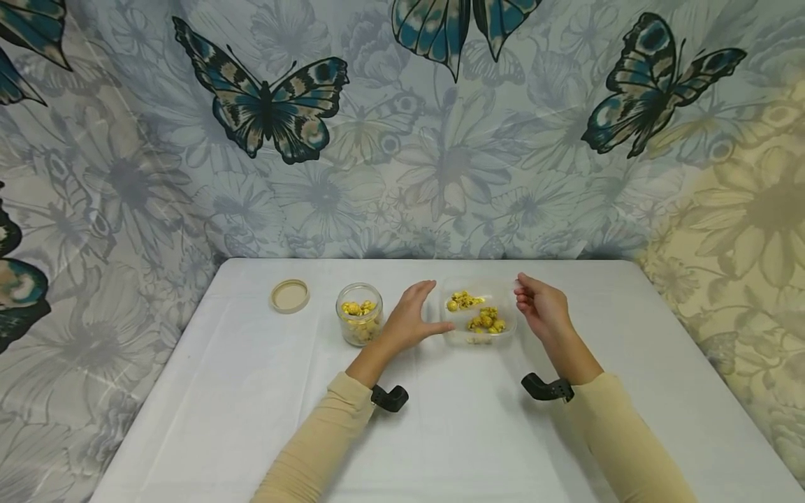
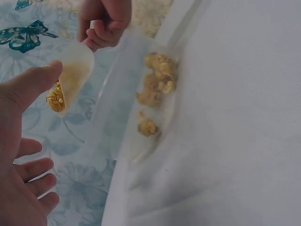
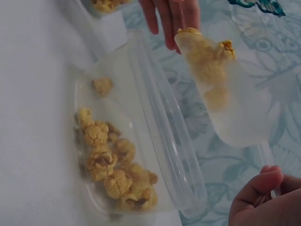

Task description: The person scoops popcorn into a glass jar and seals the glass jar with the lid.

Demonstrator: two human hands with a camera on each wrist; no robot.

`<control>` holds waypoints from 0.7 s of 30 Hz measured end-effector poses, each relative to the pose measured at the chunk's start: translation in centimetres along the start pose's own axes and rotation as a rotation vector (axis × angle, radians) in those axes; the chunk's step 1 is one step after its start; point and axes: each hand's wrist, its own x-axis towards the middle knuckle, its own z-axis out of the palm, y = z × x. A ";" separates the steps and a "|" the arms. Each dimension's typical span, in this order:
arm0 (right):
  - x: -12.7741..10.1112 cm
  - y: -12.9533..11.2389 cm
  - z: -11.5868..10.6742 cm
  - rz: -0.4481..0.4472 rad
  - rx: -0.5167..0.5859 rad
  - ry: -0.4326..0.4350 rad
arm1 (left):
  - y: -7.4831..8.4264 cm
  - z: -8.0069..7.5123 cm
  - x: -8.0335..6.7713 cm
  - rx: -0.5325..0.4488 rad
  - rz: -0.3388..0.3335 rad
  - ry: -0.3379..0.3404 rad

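Between thumb and fingers my right hand (image 1: pixel 546 309) pinches the thin handle of a translucent scoop (image 3: pixel 249 115). Caramel popcorn (image 3: pixel 209 66) lies in the scoop's bowl, which hangs above a clear plastic container (image 3: pixel 162 127). More popcorn (image 3: pixel 117 181) sits in that container on the table. My left hand (image 1: pixel 409 318) has its thumb and fingers spread apart at the container's left side and holds nothing; in the left wrist view its thumb (image 2: pixel 40 82) overlaps the scoop's tip, and I cannot tell if they touch. Just left of this hand stands an open glass jar (image 1: pixel 360 334) with popcorn inside.
A round lid (image 1: pixel 290 296) with a gold-coloured rim lies left of the jar. Everything stands on a table with a white cloth (image 1: pixel 453 433). Walls with a butterfly and flower pattern (image 1: pixel 453 168) rise behind it and at the sides.
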 end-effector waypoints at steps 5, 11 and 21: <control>0.0 -0.1 0.4 -0.005 0.021 -0.015 | 0.4 -0.7 0.0 0.014 0.025 0.015; -0.1 -0.2 0.8 -0.016 0.026 -0.030 | 0.9 -1.4 -0.2 0.034 0.041 0.033; 0.0 -0.3 2.3 -0.018 0.060 -0.055 | 1.5 -2.8 -0.6 0.067 0.022 0.050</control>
